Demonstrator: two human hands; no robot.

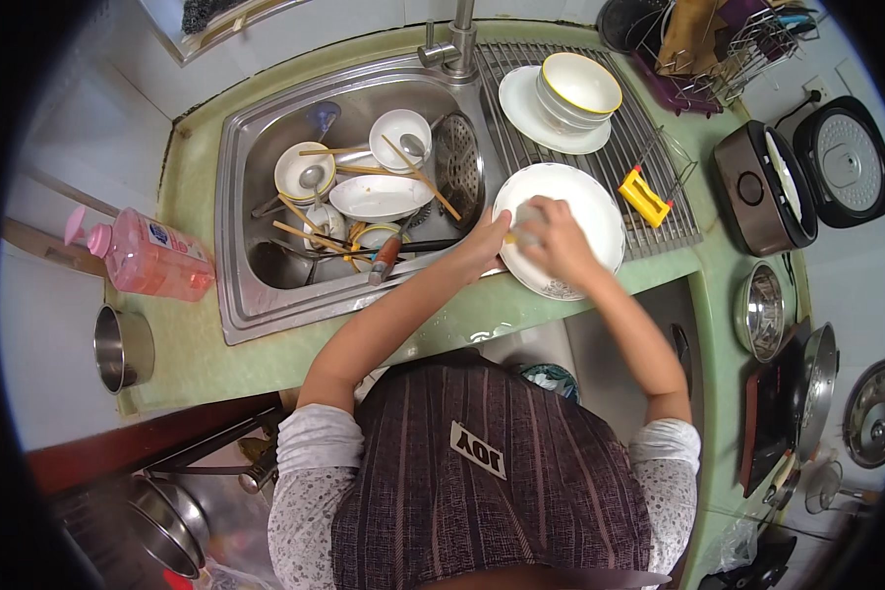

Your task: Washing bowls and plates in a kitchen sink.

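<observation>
My left hand [484, 243] grips the left rim of a large white plate [590, 214], which has a grey pattern near its lower edge. Against the plate's face, my right hand [553, 240] holds a sponge [527, 225], blurred and partly covered by the fingers. Left of the plate, the steel sink [354, 92] holds bowls [400, 129], an oval white dish [380, 197], chopsticks, spoons and a perforated steel disc [459, 169]. Stacked white bowls with a yellow rim [581, 82] stand on a white plate [520, 103] on the drying rack [649, 140].
Near the rack's right side lies a yellow-handled wire tool [644, 198]. A pink soap bottle [158, 254] and a steel cup [124, 348] stand left of the sink. On the right are an open rice cooker [752, 188], a steel bowl [759, 311] and a pan [817, 391]. The faucet [461, 51] rises behind.
</observation>
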